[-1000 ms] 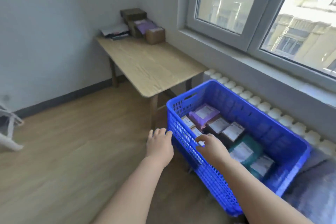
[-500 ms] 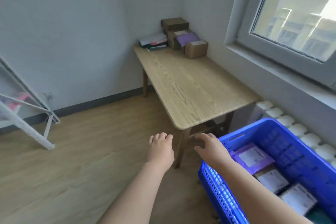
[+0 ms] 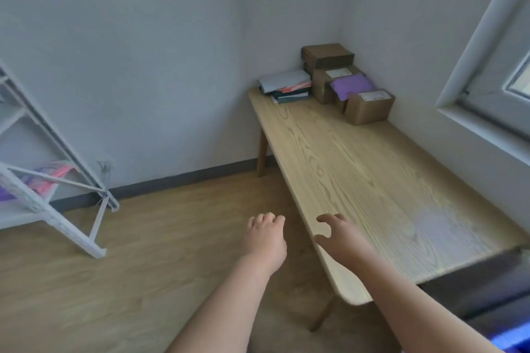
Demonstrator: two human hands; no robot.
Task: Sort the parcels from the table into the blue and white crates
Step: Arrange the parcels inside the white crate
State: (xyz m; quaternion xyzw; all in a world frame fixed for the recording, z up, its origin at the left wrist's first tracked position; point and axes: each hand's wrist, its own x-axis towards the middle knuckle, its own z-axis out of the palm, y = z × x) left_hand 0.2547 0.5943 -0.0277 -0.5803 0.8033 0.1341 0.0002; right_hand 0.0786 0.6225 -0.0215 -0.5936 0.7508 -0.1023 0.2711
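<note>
The parcels [image 3: 368, 107] sit piled in the far corner of the wooden table [image 3: 372, 180], against the wall: brown boxes, a purple mailer [image 3: 351, 87] and flat envelopes [image 3: 286, 84]. Neither hand holds anything. The left hand [image 3: 265, 238] hangs loosely curled over the floor, and the right hand [image 3: 341, 235] spreads relaxed above the table's near edge (a long stretch of tabletop separates it from the parcels). A white rack [image 3: 71, 234] stands at left. A sliver of the blue crate [image 3: 513, 337] shows bottom right.

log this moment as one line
left hand: open, empty | right hand: open, empty, near table edge | parcels: far table corner, untouched
</note>
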